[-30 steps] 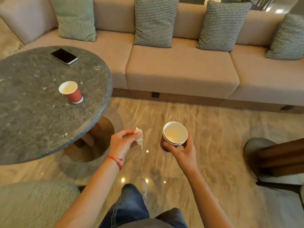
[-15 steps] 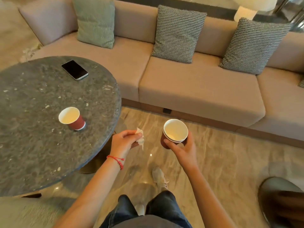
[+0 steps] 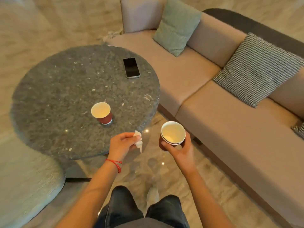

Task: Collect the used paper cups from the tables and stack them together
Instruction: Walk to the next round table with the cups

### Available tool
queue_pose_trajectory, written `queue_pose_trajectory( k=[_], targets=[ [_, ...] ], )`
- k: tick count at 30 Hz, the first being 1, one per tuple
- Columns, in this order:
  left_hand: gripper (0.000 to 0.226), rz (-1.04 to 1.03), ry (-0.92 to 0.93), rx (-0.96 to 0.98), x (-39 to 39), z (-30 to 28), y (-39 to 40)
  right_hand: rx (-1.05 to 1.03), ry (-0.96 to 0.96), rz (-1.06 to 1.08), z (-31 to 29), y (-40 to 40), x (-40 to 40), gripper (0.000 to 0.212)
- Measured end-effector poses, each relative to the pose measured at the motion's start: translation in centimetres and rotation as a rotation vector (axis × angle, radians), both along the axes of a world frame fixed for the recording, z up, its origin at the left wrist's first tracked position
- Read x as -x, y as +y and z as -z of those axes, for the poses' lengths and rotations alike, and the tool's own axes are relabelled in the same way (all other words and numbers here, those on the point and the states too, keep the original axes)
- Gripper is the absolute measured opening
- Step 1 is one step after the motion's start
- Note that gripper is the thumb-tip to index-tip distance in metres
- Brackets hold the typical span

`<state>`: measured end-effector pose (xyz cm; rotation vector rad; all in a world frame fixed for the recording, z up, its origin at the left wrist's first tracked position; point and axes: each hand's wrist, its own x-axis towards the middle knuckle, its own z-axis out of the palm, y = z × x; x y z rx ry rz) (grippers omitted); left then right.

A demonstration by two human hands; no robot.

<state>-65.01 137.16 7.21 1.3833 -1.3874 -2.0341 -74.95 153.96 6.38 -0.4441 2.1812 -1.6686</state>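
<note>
Near: left hand (image 3: 122, 143) closed on crumpled tissue (image 3: 138, 141), over table's near edge. Right hand (image 3: 180, 149) grips nested cup stack (image 3: 171, 135) — count unclear, two rims visible, base hidden by fingers. Single red cup (image 3: 102, 113) upright near round stone table (image 3: 49, 102) near-right edge. Phone (image 3: 131, 67) at far-right edge. Sofa (image 3: 230, 129) beyond — cut off right.

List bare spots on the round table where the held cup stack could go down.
Round grey stone table: bare across the left half, and between black phone and red paper cup. Tightest at the near edge, where the left hand holding crumpled tissue hovers.
</note>
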Motion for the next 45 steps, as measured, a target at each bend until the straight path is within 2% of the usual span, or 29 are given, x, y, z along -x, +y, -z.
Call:
queue_pose_trajectory(
  k=[11, 23, 32, 45],
  targets=[
    [0.012, -0.303, -0.006, 0.069, -4.1, -0.2, -6.9, 0.071, -0.005, -0.299, 0.9, -11.4, 1.5, 0.063],
    [0.011, -0.379, -0.024, 0.048, -6.1, 0.7, -16.2, 0.096, 0.009, -0.428, -0.1, -23.6, 0.9, 0.061],
    [0.012, -0.387, -0.083, 0.035, -6.6, 1.2, -17.4, -0.002, -0.007, -0.508, 2.0, -26.5, 0.0, 0.067],
    [0.009, -0.465, -0.097, -0.008, -7.2, 2.0, -16.5, -0.070, -0.103, -0.591, 6.2, -25.8, -0.1, 0.079]
  ],
)
